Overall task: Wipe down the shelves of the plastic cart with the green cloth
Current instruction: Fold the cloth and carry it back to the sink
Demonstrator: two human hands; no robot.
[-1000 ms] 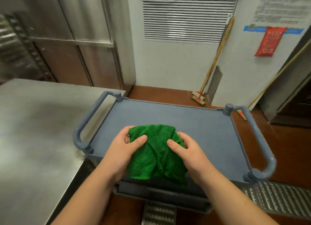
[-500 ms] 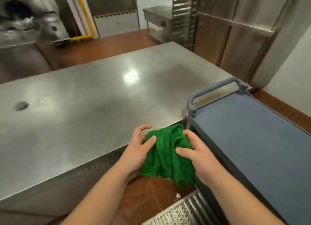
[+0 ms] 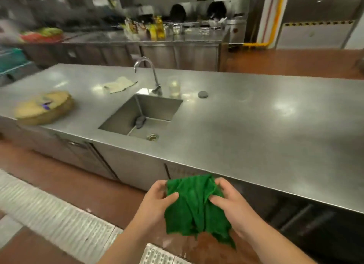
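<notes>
- Green cloth (image 3: pixel 194 206) hangs bunched at 6 o'clock, off the steel bench (image 3: pixel 246 129).
- Left hand (image 3: pixel 155 202) grips its left edge.
- Right hand (image 3: pixel 232 206) pinches its right edge.
- Sink (image 3: pixel 126 115) lies at 11 o'clock.

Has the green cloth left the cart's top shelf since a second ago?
Yes. The green cloth, held by the left hand and right hand, is off the shelf, over the floor before the steel counter; the cart is out of view.

Both hands (image 3: pixel 155 202) hold the cloth (image 3: pixel 195 206) over open floor (image 3: pixel 82 186) just short of the table (image 3: pixel 256 137); bare steel lies at 1 o'clock; at 11 o'clock the sink (image 3: pixel 145 113), tap (image 3: pixel 151 74) and glass (image 3: pixel 174 86) stand; a chopping block (image 3: pixel 43 108) sits at 10 o'clock.
</notes>
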